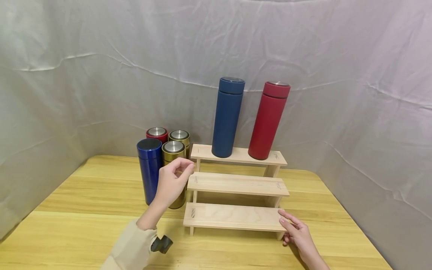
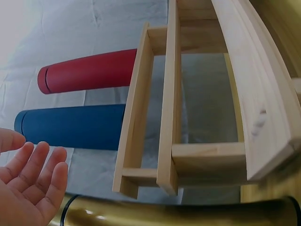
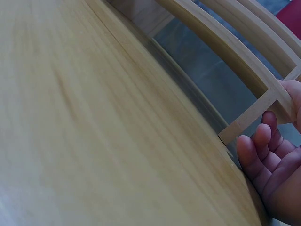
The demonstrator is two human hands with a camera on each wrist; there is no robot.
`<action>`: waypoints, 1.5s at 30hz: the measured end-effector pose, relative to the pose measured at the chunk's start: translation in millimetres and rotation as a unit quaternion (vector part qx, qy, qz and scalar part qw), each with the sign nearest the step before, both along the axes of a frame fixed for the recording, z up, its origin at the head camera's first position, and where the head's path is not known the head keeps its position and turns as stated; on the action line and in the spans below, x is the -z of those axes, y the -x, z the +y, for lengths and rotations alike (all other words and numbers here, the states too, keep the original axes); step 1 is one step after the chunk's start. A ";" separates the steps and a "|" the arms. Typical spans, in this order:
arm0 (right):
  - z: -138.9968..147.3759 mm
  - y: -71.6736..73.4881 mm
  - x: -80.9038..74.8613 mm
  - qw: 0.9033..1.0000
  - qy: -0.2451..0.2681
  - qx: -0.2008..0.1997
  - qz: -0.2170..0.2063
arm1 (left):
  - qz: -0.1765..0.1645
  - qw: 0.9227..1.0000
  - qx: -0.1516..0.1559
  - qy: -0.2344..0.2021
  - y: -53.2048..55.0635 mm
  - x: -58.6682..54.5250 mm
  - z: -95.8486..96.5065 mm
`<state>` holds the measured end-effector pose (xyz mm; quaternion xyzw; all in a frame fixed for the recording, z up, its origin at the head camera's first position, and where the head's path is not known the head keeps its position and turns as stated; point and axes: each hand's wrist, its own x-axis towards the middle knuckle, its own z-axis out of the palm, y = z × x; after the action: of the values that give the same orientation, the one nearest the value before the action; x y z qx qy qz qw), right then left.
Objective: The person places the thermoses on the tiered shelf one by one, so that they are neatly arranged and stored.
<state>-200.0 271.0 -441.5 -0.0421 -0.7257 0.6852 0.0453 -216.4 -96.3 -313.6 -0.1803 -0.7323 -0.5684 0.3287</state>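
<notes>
My left hand (image 1: pixel 172 182) hovers in front of the gold thermos flasks (image 1: pixel 174 147), its fingers loosely bent and holding nothing. In the left wrist view one gold flask (image 2: pixel 178 215) lies across the bottom, below the hand (image 2: pixel 33 179). At the right end of the lowest step, my right hand (image 1: pixel 298 232) grips the corner of the three-tier wooden stand (image 1: pixel 236 217). Its lower fingers (image 3: pixel 254 155) curl beneath the step beside a leg. On the top step a blue flask (image 1: pixel 227 120) and a red flask (image 1: pixel 269 122) stand upright, apart.
Left of the stand, a glossy blue flask (image 1: pixel 149 172) and a shorter-looking red one (image 1: pixel 157 133) stand grouped with the gold flasks on the wooden table (image 1: pixel 84 210). A grey cloth backdrop (image 1: pixel 101 90) hangs behind and at both sides.
</notes>
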 end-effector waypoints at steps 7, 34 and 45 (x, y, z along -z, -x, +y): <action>0.4 -0.1 -0.1 1.000 0.003 -0.001 0.003 | -0.003 1.000 -0.012 -0.007 -18.9 -13.1 -8.4; 1.1 -1.7 0.9 1.000 -0.002 0.002 0.000 | 0.082 0.979 -0.186 0.032 -10.3 20.4 -67.9; 0.2 -0.9 0.5 1.000 -0.002 -0.002 0.005 | 0.085 0.964 -0.251 0.016 -8.7 24.1 -84.4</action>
<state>-199.1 271.2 -442.0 -0.0370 -0.7268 0.6842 0.0478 -207.7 -180.7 -337.6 -0.0435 -0.7321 -0.4387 0.5193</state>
